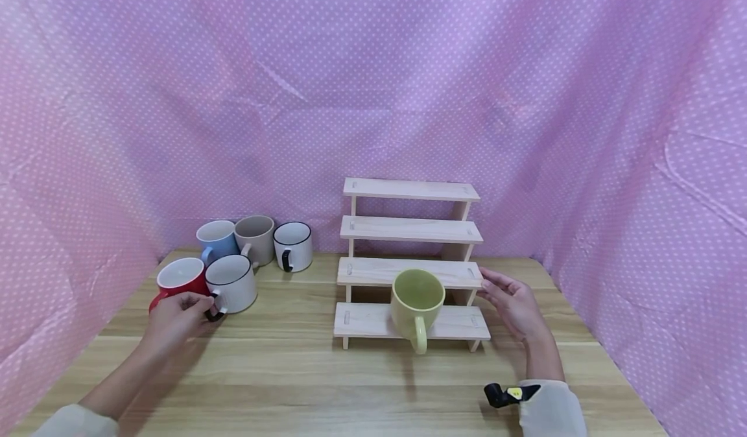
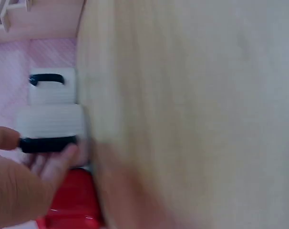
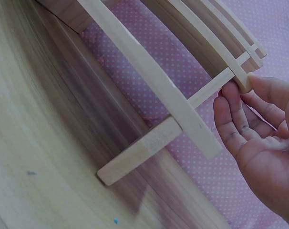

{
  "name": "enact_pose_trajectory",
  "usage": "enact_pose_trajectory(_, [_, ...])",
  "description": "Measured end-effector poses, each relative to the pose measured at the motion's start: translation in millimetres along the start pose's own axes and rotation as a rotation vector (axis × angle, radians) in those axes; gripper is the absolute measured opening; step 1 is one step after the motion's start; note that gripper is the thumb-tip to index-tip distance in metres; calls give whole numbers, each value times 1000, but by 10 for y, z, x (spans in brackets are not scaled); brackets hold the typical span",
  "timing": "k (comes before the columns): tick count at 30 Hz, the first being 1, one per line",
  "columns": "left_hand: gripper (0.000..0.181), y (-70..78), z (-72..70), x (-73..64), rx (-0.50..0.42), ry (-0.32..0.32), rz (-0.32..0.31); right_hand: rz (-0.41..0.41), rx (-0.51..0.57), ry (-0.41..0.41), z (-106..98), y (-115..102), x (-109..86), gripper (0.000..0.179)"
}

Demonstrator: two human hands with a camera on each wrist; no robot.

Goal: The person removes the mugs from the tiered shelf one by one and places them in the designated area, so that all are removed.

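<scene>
My left hand [image 1: 179, 320] is at the black handle of a white mug [image 1: 233, 284], thumb and fingers pinching it, as the left wrist view also shows. Right beside that mug stands a red mug [image 1: 182, 275], partly hidden behind the hand. On the right, my right hand [image 1: 516, 301] pinches the end of the second board from the bottom on a wooden tiered stand [image 1: 408, 231]. Its thumb and fingertips meet at the board's corner in the right wrist view. A yellow-green mug [image 1: 417, 301] sits upright on the lowest tier, its handle towards me.
Behind the held mug stand a light blue mug [image 1: 217, 239], a grey-beige mug [image 1: 257, 239] and a smaller white mug [image 1: 294, 248] with a black rim. The wooden table [image 1: 280, 378] reaches back to a pink dotted cloth [image 1: 373, 87] hanging behind and at both sides.
</scene>
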State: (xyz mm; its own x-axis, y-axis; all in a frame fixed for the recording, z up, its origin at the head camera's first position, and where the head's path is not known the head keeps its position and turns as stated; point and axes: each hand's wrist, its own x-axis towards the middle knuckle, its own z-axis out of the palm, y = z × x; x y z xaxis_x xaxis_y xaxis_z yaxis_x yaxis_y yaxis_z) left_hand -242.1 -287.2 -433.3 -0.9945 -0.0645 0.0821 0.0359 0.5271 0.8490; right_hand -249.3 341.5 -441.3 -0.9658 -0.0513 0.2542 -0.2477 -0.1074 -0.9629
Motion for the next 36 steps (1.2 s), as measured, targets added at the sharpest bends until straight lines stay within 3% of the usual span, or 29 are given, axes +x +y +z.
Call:
enact_pose_trajectory(3, [25,96,-48,-8,296,153,105,2,-2,-4,-1,-1,1,50])
enact_pose_trajectory(7, [19,268,-90,4,338,254,198,-1,-2,-6,-3,-1,5,50])
enact_pose_trajectory(11, [19,458,-57,36,294,271,251,-10,5,-6,-4,-6,4,49])
enact_pose_trajectory(18, [18,715,169,70,216,186,248,-9,6,-14,-11,-1,-1,50])
enact_pose_trajectory(26, [14,890,463,98,163,96,277,-4,12,-4,-1,25,14,50])
enact_pose_trajectory(31, [16,1015,655,101,132,16,263,-11,15,-15,1,19,18,50])
enact_pose_trajectory(36, [12,1118,875,90,94,-42,314,-5,17,-13,-13,27,16,49])
